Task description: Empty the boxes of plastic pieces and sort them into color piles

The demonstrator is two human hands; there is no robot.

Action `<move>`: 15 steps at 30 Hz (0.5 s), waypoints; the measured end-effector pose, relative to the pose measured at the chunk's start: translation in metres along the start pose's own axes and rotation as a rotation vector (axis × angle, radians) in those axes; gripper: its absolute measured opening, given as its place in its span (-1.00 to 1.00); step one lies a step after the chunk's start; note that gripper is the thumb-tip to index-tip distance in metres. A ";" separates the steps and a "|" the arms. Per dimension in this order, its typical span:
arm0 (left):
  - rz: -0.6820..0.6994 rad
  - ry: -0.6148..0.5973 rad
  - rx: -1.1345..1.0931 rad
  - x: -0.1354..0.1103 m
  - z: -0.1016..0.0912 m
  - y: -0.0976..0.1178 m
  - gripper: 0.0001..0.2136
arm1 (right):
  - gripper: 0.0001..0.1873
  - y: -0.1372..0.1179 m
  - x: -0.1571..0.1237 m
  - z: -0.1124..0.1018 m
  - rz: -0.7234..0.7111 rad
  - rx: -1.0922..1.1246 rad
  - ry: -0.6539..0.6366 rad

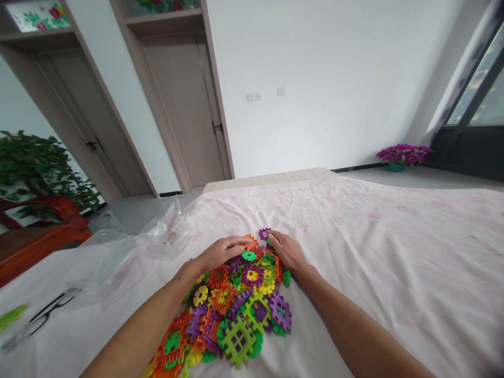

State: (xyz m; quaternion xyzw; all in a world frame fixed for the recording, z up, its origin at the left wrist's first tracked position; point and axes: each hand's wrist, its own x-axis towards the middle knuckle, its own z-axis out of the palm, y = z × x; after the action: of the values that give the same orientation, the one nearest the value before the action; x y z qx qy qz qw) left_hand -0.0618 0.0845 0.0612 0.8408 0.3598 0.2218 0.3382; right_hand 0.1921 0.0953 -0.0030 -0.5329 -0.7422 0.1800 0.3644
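Note:
A heap of plastic interlocking building pieces (238, 302) in orange, purple, green and yellow lies on the cloth between my forearms. Some pieces are square with notched edges, others round like gears or flowers. My left hand (222, 252) rests over the far left side of the heap, fingers stretched out beside an orange piece (251, 242) and a round green piece (249, 255). On the far right side, my right hand (286, 248) lies against the heap with its fingers extended, close to a purple square piece (263, 233). Neither hand visibly grips a piece.
A pale flowered cloth (374, 252) covers the table. Clear plastic packaging (118, 257), eyeglasses (55, 307) and a lone green piece (12, 316) lie to the left. A thin stick (486, 245) lies far right. A red wooden chair (59, 231) stands beyond the left edge.

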 end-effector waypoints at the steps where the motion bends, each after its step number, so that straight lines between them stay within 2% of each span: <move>1: -0.025 0.079 -0.003 -0.019 -0.003 0.000 -0.61 | -0.47 0.001 0.000 0.000 -0.001 -0.011 0.005; 3: -0.090 0.260 0.062 -0.062 -0.005 -0.003 -0.58 | -0.46 0.004 0.001 0.003 0.013 -0.055 0.045; 5: -0.201 0.361 0.226 -0.110 0.001 -0.010 -0.55 | -0.47 0.009 0.003 0.006 0.041 -0.106 0.074; 8: -0.403 0.431 0.427 -0.179 0.028 -0.024 -0.46 | -0.46 0.013 0.006 0.010 0.070 -0.153 -0.009; 10: -0.487 0.468 0.485 -0.211 0.054 -0.031 -0.42 | -0.45 0.012 0.007 0.010 0.022 -0.149 -0.093; 12: -0.490 0.550 0.493 -0.226 0.079 -0.032 -0.44 | -0.44 0.009 0.006 0.009 -0.049 -0.120 -0.155; 15: -0.441 0.637 0.442 -0.217 0.103 -0.024 -0.43 | -0.43 0.003 0.003 0.007 -0.090 -0.063 -0.195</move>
State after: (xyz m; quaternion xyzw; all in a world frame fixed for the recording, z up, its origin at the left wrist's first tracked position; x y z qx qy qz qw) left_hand -0.1484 -0.1092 -0.0537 0.6858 0.6556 0.3099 0.0618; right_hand 0.1885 0.0997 -0.0081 -0.4901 -0.8025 0.1911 0.2815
